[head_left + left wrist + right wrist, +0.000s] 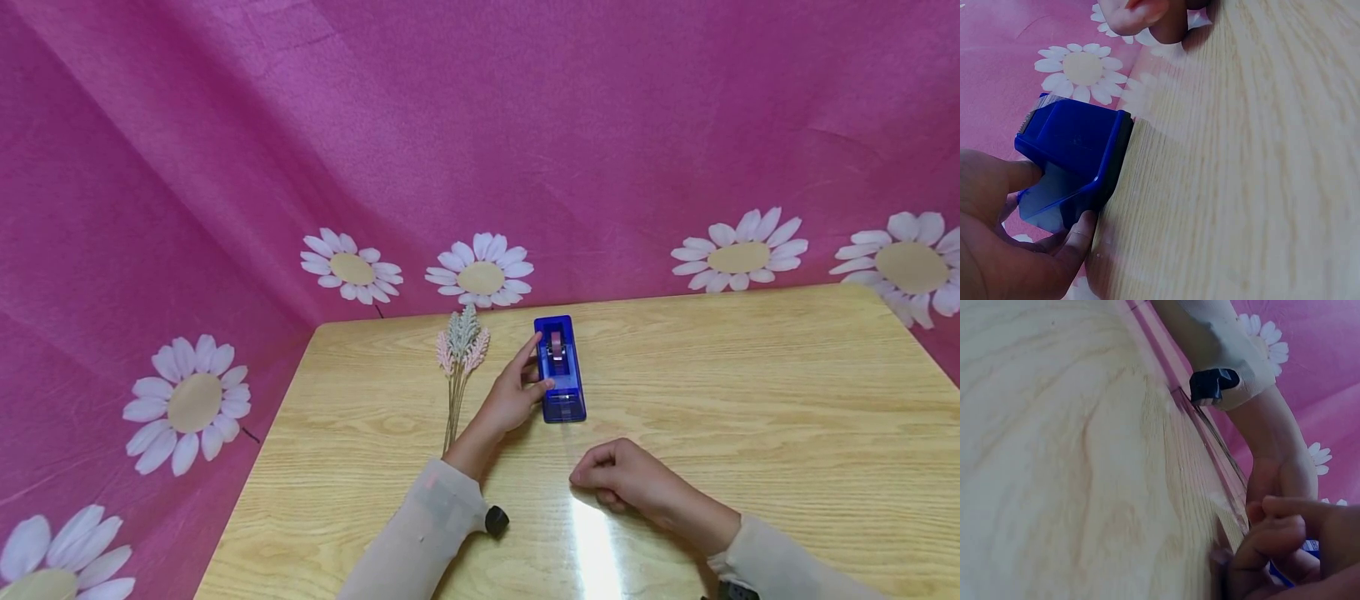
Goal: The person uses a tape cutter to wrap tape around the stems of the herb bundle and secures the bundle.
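Note:
A blue tape dispenser [558,371] with a pink roll in it stands on the wooden table [750,400], near the far edge. My left hand [513,396] holds its left side, the index finger laid along the body and the thumb on the near end. In the left wrist view the thumb and a finger [1079,231] clasp the dispenser's blue body [1079,150]. My right hand [611,479] rests on the table nearer to me, fingers loosely curled and holding nothing. It is a hand's width short of the dispenser.
A sprig of pale dried flowers [461,350] lies just left of my left hand, stems pointing toward me. Pink cloth with white daisies [480,275] hangs behind and to the left of the table. Bare wood stretches to the right.

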`<action>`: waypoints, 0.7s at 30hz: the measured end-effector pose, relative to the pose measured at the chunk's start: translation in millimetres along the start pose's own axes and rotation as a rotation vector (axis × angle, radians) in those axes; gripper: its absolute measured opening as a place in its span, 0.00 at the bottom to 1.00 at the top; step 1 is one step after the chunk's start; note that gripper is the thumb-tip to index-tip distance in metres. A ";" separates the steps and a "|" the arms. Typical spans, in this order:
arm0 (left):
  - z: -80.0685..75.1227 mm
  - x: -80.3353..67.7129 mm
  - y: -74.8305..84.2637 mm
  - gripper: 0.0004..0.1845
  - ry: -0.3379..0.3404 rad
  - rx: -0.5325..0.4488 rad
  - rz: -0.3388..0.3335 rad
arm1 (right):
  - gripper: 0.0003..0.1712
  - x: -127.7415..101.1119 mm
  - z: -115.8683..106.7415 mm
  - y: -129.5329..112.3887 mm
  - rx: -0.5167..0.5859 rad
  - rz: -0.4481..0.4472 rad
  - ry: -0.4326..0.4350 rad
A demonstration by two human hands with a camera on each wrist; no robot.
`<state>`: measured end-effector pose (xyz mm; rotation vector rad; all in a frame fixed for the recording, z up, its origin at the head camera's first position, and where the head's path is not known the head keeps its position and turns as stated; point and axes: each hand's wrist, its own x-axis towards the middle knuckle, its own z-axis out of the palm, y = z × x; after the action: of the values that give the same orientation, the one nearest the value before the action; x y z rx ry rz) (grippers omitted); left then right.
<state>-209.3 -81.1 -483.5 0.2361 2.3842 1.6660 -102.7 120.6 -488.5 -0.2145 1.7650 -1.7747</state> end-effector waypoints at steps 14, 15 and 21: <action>0.3 -0.3 0.2 0.42 -0.001 0.001 0.002 | 0.16 15.4 -26.7 -15.3 -0.025 -0.033 0.172; 0.3 -0.3 0.1 0.42 0.001 0.002 0.000 | 0.16 18.2 -28.2 -16.2 -0.023 -0.036 0.202; 0.9 0.5 -2.0 0.41 0.009 0.023 0.004 | 0.16 35.8 -35.6 -18.7 -0.061 -0.118 0.333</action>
<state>-209.5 -80.8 -485.7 0.2375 2.4121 1.6456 -155.6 130.4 -485.1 -0.0493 2.0786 -1.9296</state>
